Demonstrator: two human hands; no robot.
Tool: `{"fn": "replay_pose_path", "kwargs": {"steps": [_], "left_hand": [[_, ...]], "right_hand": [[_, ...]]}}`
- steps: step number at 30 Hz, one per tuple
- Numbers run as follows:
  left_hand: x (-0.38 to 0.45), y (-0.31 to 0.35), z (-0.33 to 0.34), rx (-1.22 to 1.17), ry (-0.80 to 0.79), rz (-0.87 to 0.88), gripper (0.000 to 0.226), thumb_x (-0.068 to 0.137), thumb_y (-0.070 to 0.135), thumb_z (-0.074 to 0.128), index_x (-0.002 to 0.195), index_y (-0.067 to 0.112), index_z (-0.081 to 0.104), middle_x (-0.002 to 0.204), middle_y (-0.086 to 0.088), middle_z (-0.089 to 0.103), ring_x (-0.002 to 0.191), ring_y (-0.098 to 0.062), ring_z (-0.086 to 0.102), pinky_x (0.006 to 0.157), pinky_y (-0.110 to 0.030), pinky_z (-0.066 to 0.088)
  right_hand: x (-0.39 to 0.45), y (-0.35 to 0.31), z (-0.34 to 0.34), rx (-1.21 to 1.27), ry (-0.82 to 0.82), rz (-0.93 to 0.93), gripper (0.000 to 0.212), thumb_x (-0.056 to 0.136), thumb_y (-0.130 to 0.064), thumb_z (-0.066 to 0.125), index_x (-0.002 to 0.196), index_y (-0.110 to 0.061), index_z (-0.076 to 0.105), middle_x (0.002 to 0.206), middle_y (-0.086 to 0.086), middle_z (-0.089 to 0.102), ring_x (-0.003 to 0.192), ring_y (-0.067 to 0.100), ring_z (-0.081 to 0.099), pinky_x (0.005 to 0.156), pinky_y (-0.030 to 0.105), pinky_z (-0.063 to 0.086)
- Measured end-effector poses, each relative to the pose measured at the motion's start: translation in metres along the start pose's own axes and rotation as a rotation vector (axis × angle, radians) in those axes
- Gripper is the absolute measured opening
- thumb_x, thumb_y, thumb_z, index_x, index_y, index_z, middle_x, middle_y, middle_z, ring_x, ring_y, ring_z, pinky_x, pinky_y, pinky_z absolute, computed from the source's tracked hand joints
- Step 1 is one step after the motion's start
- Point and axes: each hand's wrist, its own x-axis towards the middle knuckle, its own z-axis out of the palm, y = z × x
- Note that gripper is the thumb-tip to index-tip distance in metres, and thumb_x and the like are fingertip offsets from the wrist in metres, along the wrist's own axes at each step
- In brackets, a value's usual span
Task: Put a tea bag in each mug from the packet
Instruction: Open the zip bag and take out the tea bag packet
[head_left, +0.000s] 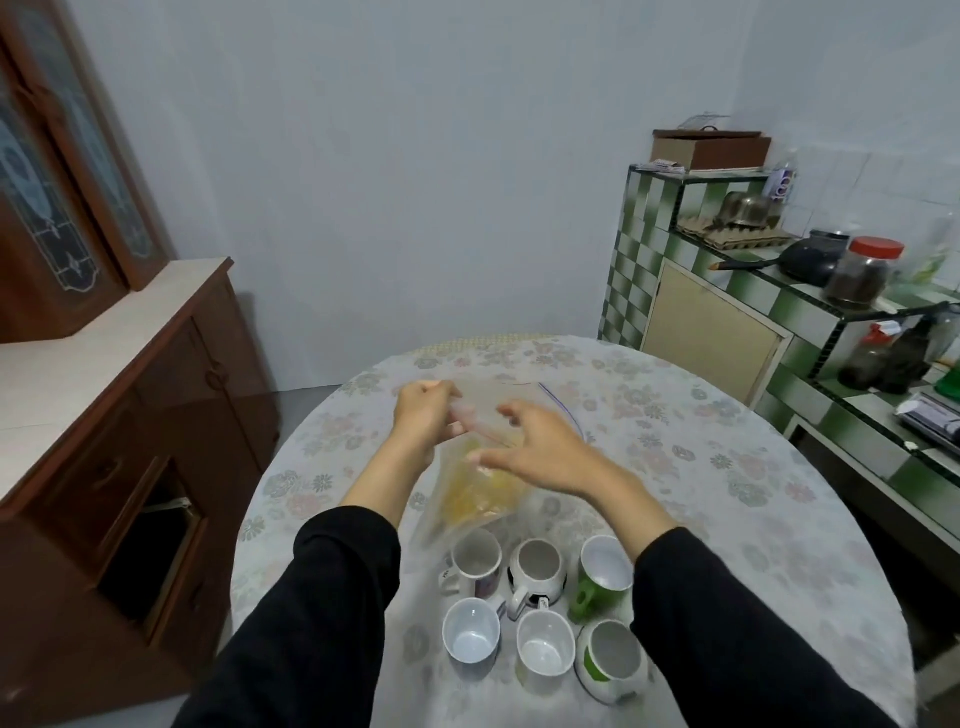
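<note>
A clear zip packet (480, 483) with yellow tea bags inside is held up above the table, tilted. My left hand (423, 415) pinches the packet's upper edge. My right hand (540, 447) hovers at the packet's mouth with its fingers spread, and I cannot tell if it touches the plastic. Below the packet several mugs stand in two rows: a white one (475, 564), a black-and-white one (537, 569) and a green one (602, 574) behind; a white one (471, 631), another white one (545, 644) and a green-and-white one (613, 662) in front. All look empty.
The round table (727, 493) carries a floral cloth. A brown wooden cabinet (130, 415) stands on the left. On the right a green-and-white tiled counter (701, 291) holds a pan, jars and bottles.
</note>
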Motion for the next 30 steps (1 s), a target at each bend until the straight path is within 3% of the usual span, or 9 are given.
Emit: {"fn": "replay_pose_path", "kwargs": {"steps": [5,8,11,14,17,20,22,26,30], "left_hand": [[-0.009,0.000,-0.029,-0.030,-0.333,0.028,0.032,0.088,0.035,0.062,0.107,0.010,0.058,0.121,-0.004,0.063,0.107,-0.020,0.067,0.091,-0.037,0.055],[-0.005,-0.025,-0.063,0.116,-0.071,-0.031,0.071,0.086,0.062,0.048,0.142,0.019,0.042,0.148,-0.001,0.045,0.139,-0.024,0.038,0.112,-0.046,0.030],[-0.011,-0.067,-0.080,0.212,0.042,-0.446,0.093,0.082,0.072,0.044,0.154,0.021,0.013,0.163,-0.015,0.013,0.147,-0.039,0.018,0.114,-0.057,0.021],[-0.010,-0.101,-0.071,-0.239,-0.324,-0.649,0.085,0.082,0.064,0.054,0.147,0.012,0.038,0.142,-0.019,0.051,0.114,-0.038,0.060,0.090,-0.050,0.053],[-0.003,-0.099,-0.061,-0.452,-0.341,-0.518,0.059,0.089,0.039,0.057,0.132,-0.001,0.052,0.100,-0.015,0.075,0.083,-0.025,0.074,0.069,-0.035,0.060],[0.006,-0.079,-0.067,-0.399,-0.295,-0.286,0.051,0.091,0.036,0.057,0.133,0.008,0.057,0.115,-0.014,0.072,0.102,-0.026,0.071,0.089,-0.042,0.057],[0.007,-0.060,-0.077,-0.356,-0.349,-0.172,0.051,0.089,0.043,0.057,0.129,0.013,0.061,0.119,-0.012,0.071,0.110,-0.026,0.068,0.094,-0.044,0.054],[-0.002,-0.024,-0.087,-0.253,-0.411,-0.022,0.054,0.080,0.046,0.060,0.123,0.015,0.062,0.114,-0.010,0.073,0.101,-0.022,0.071,0.081,-0.039,0.060],[-0.016,-0.017,-0.095,0.008,-0.449,-0.001,0.039,0.087,0.050,0.047,0.110,0.025,0.065,0.108,-0.001,0.073,0.097,-0.014,0.070,0.089,-0.032,0.057]], "right_hand": [[0.012,0.014,0.035,0.113,0.013,0.006,0.019,0.087,-0.007,0.052,0.097,-0.011,0.067,0.100,0.010,0.071,0.094,0.027,0.065,0.084,0.041,0.053],[0.015,-0.002,0.024,0.292,0.064,-0.078,0.028,0.094,-0.010,0.047,0.107,-0.021,0.069,0.114,-0.001,0.070,0.094,0.013,0.069,0.093,0.035,0.053],[0.014,-0.020,0.009,0.416,0.091,-0.102,0.029,0.094,-0.004,0.045,0.109,-0.015,0.067,0.120,-0.006,0.067,0.093,0.014,0.070,0.095,0.030,0.052],[0.006,-0.025,0.003,0.415,0.077,-0.149,0.034,0.094,-0.004,0.045,0.115,-0.021,0.066,0.117,-0.003,0.069,0.095,0.011,0.069,0.076,0.014,0.055],[-0.002,-0.014,-0.004,0.451,-0.037,-0.132,0.027,0.092,-0.025,0.056,0.118,-0.024,0.064,0.121,0.000,0.068,0.107,0.013,0.066,0.095,0.030,0.052],[-0.008,0.003,-0.019,1.029,-0.139,0.033,0.061,0.088,-0.062,0.035,0.112,-0.014,0.065,0.123,0.008,0.066,0.119,0.026,0.059,0.094,0.044,0.053],[-0.006,0.005,-0.026,1.437,-0.066,0.085,0.052,0.091,-0.049,0.040,0.115,-0.009,0.064,0.115,0.012,0.068,0.117,0.028,0.059,0.105,0.049,0.044],[-0.014,-0.007,-0.016,1.037,0.073,0.153,0.018,0.083,-0.007,0.058,0.070,-0.019,0.063,0.061,-0.004,0.068,0.055,0.001,0.067,0.077,0.018,0.055],[-0.031,-0.032,-0.010,0.958,0.138,0.118,0.020,0.086,0.002,0.049,0.097,0.000,0.065,0.077,0.002,0.065,0.080,0.013,0.067,0.072,0.012,0.050]]}}
